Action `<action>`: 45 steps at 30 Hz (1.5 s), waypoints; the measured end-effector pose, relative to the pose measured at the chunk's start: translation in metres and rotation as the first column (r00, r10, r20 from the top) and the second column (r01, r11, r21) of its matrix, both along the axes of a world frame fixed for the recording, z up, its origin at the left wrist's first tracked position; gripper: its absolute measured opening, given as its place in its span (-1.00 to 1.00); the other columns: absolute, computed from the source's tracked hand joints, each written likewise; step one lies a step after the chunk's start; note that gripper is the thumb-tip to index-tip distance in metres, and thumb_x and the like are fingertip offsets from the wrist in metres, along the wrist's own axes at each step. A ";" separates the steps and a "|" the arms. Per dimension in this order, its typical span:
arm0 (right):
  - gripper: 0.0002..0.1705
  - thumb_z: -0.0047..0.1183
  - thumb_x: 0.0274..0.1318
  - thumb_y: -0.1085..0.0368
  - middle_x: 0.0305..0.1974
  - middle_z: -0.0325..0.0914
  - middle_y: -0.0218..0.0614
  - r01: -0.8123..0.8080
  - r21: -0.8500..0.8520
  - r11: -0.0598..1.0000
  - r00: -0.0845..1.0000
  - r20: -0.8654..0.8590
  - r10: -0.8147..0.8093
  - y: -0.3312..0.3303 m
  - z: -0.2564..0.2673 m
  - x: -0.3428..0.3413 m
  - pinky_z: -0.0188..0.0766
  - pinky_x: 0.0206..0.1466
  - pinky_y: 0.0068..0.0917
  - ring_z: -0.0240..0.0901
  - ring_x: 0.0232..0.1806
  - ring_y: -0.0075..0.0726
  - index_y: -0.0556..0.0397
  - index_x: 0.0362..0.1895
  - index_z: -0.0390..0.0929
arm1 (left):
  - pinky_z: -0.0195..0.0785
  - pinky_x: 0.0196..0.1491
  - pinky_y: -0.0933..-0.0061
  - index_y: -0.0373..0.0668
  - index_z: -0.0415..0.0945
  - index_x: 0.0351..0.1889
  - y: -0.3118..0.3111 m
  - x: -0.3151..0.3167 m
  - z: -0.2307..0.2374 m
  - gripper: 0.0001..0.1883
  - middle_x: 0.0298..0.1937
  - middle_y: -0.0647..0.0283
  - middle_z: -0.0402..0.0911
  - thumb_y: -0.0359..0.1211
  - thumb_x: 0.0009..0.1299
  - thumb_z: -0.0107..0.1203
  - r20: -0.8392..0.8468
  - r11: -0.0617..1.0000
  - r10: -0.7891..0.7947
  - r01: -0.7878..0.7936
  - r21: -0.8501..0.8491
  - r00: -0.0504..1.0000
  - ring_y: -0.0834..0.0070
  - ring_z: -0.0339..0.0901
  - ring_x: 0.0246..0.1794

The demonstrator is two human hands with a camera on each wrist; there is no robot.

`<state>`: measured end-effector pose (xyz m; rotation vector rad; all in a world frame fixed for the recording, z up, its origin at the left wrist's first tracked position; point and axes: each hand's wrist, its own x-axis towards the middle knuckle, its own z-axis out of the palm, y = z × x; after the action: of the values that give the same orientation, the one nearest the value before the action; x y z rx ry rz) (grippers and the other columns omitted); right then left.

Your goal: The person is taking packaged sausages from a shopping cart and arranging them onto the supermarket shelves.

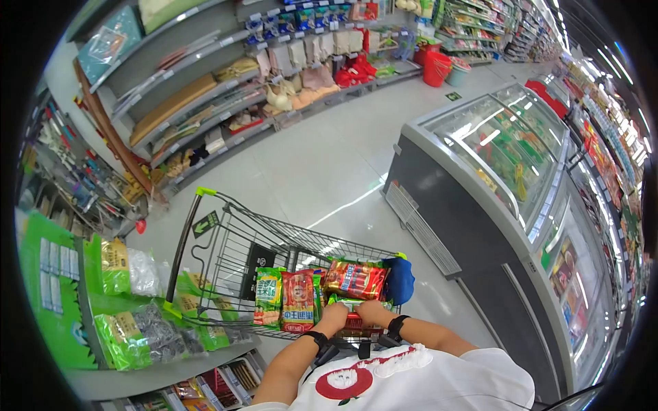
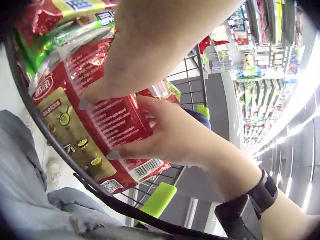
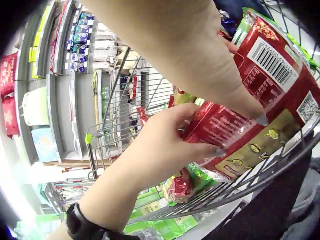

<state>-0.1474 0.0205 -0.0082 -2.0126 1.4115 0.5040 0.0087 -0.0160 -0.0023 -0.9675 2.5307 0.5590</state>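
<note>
Both hands hold a red printed food bag (image 2: 62,120) at the near side of a shopping cart (image 1: 229,229). My left hand (image 1: 332,320) grips one end, its thumb on the bag's back. At the other end my right hand (image 1: 375,314) grips it the same way. In the right wrist view the bag's barcode (image 3: 272,63) faces up, and the fingers underneath are mostly hidden. Beside the hands in the cart lie a green snack bag (image 1: 268,296), an upright red snack bag (image 1: 299,301) and another red bag (image 1: 355,279).
A blue item (image 1: 399,281) sits at the cart's right corner. A glass-topped freezer (image 1: 473,205) stands to the right. Shelves with textiles (image 1: 308,89) line the far side. Bagged dried goods (image 1: 140,335) lie on a green display at left. Pale floor (image 1: 308,157) runs between.
</note>
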 end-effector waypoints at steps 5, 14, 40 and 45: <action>-0.35 0.25 -0.45 -0.12 -0.36 0.54 -0.13 -0.083 -0.088 0.993 0.993 0.082 0.090 0.018 -0.003 -0.022 0.43 -0.22 -0.19 0.49 -0.24 -0.03 -0.04 -0.20 0.48 | 0.41 -0.26 0.20 -0.10 0.54 -0.34 0.025 -0.010 -0.010 -0.84 -0.33 0.14 0.57 -0.40 0.13 -0.01 -0.015 0.988 0.126 -0.127 -0.091 0.992 0.23 0.55 -0.25; -0.41 0.21 -0.33 -0.06 -0.32 0.52 -0.05 0.243 -0.143 0.959 0.889 0.428 -0.162 0.072 -0.003 -0.038 0.40 -0.20 -0.11 0.47 -0.25 0.07 0.00 -0.20 0.41 | 0.30 -0.19 0.22 -0.03 0.53 -0.41 0.070 -0.031 0.049 -0.87 -0.40 0.22 0.58 -0.38 0.05 0.04 -0.012 0.929 0.196 -0.190 -0.318 0.980 0.28 0.52 -0.25; -0.55 0.22 -0.26 0.47 -0.24 0.53 -0.31 -0.425 0.480 0.767 0.023 0.853 -0.521 0.269 0.270 0.178 0.45 -0.16 -0.51 0.47 -0.26 -0.51 0.15 -0.16 0.42 | 0.32 -0.01 0.47 -0.24 0.17 0.16 0.440 0.130 0.279 -0.39 -0.01 0.17 0.45 -0.42 0.16 0.20 -0.720 0.261 0.295 -0.672 0.693 -0.628 0.48 0.42 -0.05; -0.62 0.08 -0.05 0.43 -0.17 0.51 -0.22 -0.604 0.555 0.572 0.222 0.807 -0.548 0.341 0.298 0.207 0.45 -0.13 -0.47 0.49 -0.20 -0.44 0.25 -0.08 0.37 | 0.36 -0.08 0.51 -0.34 0.31 0.02 0.538 0.135 0.299 -0.57 -0.08 0.19 0.51 -0.43 0.20 0.16 -0.723 0.123 0.171 -0.714 0.689 -0.669 0.54 0.48 -0.15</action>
<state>0.0592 0.3617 0.2894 -0.9759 0.0796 -0.2107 0.1434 0.5218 0.2963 -4.1022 1.8237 1.5921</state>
